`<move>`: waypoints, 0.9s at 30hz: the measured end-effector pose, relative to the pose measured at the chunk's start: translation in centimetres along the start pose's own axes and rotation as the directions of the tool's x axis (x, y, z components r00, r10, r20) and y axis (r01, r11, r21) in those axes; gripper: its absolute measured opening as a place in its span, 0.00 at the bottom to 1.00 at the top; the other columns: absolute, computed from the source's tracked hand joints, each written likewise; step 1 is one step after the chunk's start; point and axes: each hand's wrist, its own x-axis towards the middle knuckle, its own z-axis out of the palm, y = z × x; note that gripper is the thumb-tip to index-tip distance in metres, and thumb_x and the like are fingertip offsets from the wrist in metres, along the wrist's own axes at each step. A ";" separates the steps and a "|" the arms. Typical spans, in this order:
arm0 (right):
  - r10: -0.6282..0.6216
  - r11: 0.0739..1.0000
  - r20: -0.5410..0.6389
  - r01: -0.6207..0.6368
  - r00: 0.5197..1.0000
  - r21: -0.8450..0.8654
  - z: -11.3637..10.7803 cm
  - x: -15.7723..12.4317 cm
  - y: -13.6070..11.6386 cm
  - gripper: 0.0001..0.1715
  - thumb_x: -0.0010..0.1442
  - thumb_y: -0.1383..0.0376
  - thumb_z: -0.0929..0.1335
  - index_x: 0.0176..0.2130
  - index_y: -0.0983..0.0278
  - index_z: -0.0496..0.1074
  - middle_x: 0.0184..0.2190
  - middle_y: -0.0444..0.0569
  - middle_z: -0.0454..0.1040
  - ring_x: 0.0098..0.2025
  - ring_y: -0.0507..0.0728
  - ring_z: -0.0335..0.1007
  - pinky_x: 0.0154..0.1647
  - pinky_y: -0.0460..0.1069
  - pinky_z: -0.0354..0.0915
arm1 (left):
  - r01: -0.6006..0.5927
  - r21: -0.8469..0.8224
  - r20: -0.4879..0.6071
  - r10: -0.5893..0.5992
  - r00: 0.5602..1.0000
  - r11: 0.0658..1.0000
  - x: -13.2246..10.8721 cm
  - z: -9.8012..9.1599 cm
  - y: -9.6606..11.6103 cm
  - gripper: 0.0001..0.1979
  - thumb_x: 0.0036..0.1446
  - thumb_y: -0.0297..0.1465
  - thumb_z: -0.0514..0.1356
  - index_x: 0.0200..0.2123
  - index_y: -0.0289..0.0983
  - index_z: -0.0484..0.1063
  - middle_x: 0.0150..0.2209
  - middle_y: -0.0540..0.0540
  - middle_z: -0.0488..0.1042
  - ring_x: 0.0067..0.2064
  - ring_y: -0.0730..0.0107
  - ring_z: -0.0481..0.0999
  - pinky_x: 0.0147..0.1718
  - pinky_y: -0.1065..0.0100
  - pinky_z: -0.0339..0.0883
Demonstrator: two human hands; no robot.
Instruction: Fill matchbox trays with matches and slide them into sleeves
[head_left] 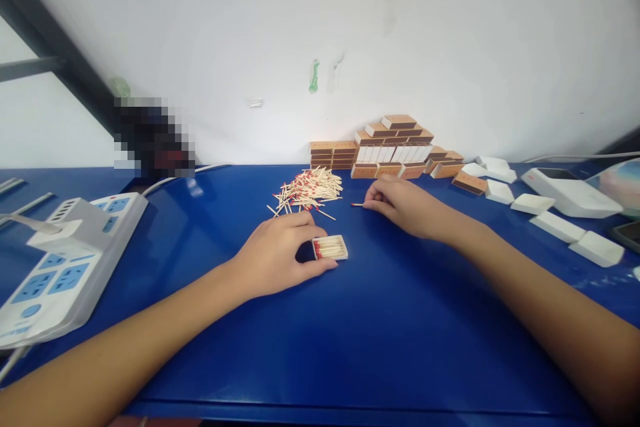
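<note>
My left hand (280, 252) grips a small white matchbox tray (345, 250) on the blue table, thumb along the near side and fingers at the far side. Red-headed matches (327, 248) lie side by side in that tray, heads to the left. To the right, my right hand (393, 199) pinches a single match (357, 205) between thumb and fingers, its red head pointing left just above or on the table; I cannot tell which. Behind my left hand is a loose pile of matches (313, 188).
Stacked brown matchboxes (390, 137) stand against the wall. White trays (555, 225) and a white device (570, 193) lie along the right side. A power strip (100, 267) with a plugged-in adapter sits at the left, its cable (175, 178) running back. The table's front edge (320, 411) is near me.
</note>
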 end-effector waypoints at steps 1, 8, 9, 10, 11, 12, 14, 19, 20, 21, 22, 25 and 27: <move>-0.005 1.000 -0.002 0.005 1.000 -0.010 0.0 -0.1 -0.2 0.12 0.67 0.59 0.65 0.35 0.62 0.73 0.36 0.54 0.73 0.39 0.62 0.70 0.40 0.55 0.65 | 0.004 0.001 -0.007 -0.004 1.000 1.000 0.0 0.0 -0.1 0.18 0.62 0.45 0.67 0.49 0.40 0.80 0.42 0.47 0.77 0.40 0.65 0.78 0.38 0.64 0.72; -0.122 0.992 -0.046 0.124 0.991 0.025 -0.5 -1.8 -5.5 0.09 0.71 0.63 0.64 0.38 0.62 0.71 0.40 0.53 0.72 0.42 0.59 0.70 0.42 0.53 0.66 | 0.062 0.008 -0.040 -0.062 0.997 0.998 0.3 0.2 -0.2 0.17 0.61 0.44 0.68 0.48 0.40 0.78 0.44 0.46 0.78 0.39 0.65 0.77 0.37 0.64 0.70; -0.143 0.989 -0.033 0.144 0.989 0.025 -0.2 -2.0 -6.5 0.08 0.71 0.64 0.64 0.39 0.62 0.71 0.40 0.52 0.72 0.42 0.59 0.70 0.42 0.53 0.66 | 0.066 0.012 -0.043 -0.066 0.997 0.998 0.3 0.2 -0.1 0.17 0.61 0.44 0.68 0.47 0.40 0.78 0.43 0.47 0.77 0.38 0.66 0.77 0.37 0.64 0.70; -0.165 0.986 -0.010 0.165 0.986 0.021 0.2 -2.3 -7.4 0.08 0.72 0.65 0.64 0.39 0.62 0.70 0.40 0.52 0.73 0.42 0.59 0.70 0.42 0.52 0.66 | 0.067 0.017 -0.044 -0.066 0.997 0.998 0.3 0.2 -0.1 0.17 0.61 0.44 0.68 0.46 0.39 0.78 0.42 0.47 0.77 0.38 0.66 0.77 0.36 0.64 0.69; -0.181 0.983 0.015 0.181 0.983 0.012 0.5 -2.6 -8.2 0.08 0.72 0.65 0.64 0.39 0.62 0.70 0.40 0.52 0.73 0.42 0.59 0.70 0.41 0.52 0.66 | 0.064 0.022 -0.045 -0.063 0.997 0.998 0.3 0.2 -0.1 0.17 0.61 0.44 0.68 0.45 0.39 0.78 0.41 0.48 0.77 0.38 0.65 0.77 0.36 0.64 0.69; -0.193 0.981 0.035 0.193 0.981 -0.001 0.9 -2.8 -8.8 0.08 0.72 0.66 0.64 0.39 0.62 0.71 0.40 0.52 0.73 0.42 0.59 0.70 0.41 0.52 0.66 | 0.059 0.026 -0.048 -0.058 0.997 0.998 0.3 0.2 -0.1 0.16 0.61 0.44 0.68 0.44 0.39 0.78 0.40 0.48 0.76 0.38 0.65 0.76 0.37 0.64 0.69; -0.202 0.979 0.056 0.204 0.978 -0.015 1.4 -3.0 -9.4 0.08 0.72 0.66 0.65 0.39 0.63 0.71 0.40 0.52 0.73 0.42 0.59 0.70 0.41 0.52 0.65 | 0.052 0.033 -0.052 -0.050 0.997 0.998 0.3 0.2 -0.2 0.16 0.62 0.44 0.67 0.43 0.38 0.78 0.39 0.48 0.75 0.39 0.64 0.76 0.38 0.63 0.69; -0.138 0.985 -0.024 0.140 0.990 0.100 1.4 -2.1 -8.3 0.07 0.71 0.63 0.67 0.39 0.62 0.72 0.36 0.47 0.72 0.37 0.55 0.69 0.38 0.50 0.63 | 0.048 0.033 -0.048 -0.046 0.998 0.998 0.2 0.4 0.0 0.17 0.62 0.44 0.67 0.45 0.38 0.78 0.39 0.48 0.75 0.40 0.64 0.77 0.38 0.63 0.70; -0.105 0.987 -0.058 0.111 0.993 0.115 1.5 -1.6 -8.0 0.07 0.70 0.63 0.68 0.38 0.62 0.72 0.35 0.46 0.72 0.35 0.55 0.68 0.37 0.50 0.62 | 0.044 0.030 -0.046 -0.043 0.998 0.999 0.1 0.5 0.3 0.17 0.61 0.44 0.68 0.46 0.38 0.78 0.40 0.47 0.76 0.40 0.64 0.77 0.38 0.62 0.71; -0.074 0.989 -0.084 0.084 0.994 0.120 1.6 -1.2 -7.7 0.07 0.69 0.62 0.69 0.37 0.62 0.72 0.35 0.46 0.72 0.34 0.54 0.68 0.36 0.50 0.62 | 0.038 0.027 -0.043 -0.037 0.998 0.999 0.0 0.7 0.6 0.17 0.61 0.44 0.68 0.47 0.38 0.78 0.40 0.47 0.76 0.40 0.63 0.78 0.39 0.62 0.71; -0.049 0.991 -0.095 0.060 0.994 0.118 1.8 -0.7 -7.5 0.08 0.67 0.61 0.70 0.37 0.62 0.72 0.35 0.46 0.72 0.34 0.54 0.67 0.35 0.50 0.62 | 0.025 0.021 -0.037 -0.024 0.999 0.999 -0.1 0.8 0.9 0.17 0.61 0.44 0.68 0.47 0.38 0.78 0.40 0.47 0.76 0.41 0.63 0.78 0.39 0.62 0.71; -0.018 0.996 -0.054 0.022 0.998 0.081 2.5 0.3 -7.4 0.08 0.66 0.62 0.70 0.35 0.62 0.72 0.35 0.47 0.72 0.34 0.55 0.67 0.34 0.50 0.60 | -0.016 -0.001 -0.025 0.016 1.000 1.000 -0.5 1.1 1.8 0.17 0.61 0.44 0.68 0.45 0.38 0.79 0.41 0.46 0.78 0.42 0.61 0.79 0.41 0.62 0.73; -0.003 0.999 -0.027 0.004 1.000 0.048 2.5 0.5 -7.5 0.08 0.67 0.65 0.68 0.34 0.63 0.71 0.34 0.48 0.73 0.34 0.55 0.67 0.35 0.50 0.60 | -0.015 -0.012 -0.023 0.014 1.000 1.000 -0.5 1.1 1.9 0.17 0.61 0.43 0.68 0.45 0.38 0.79 0.42 0.45 0.78 0.42 0.61 0.79 0.41 0.61 0.73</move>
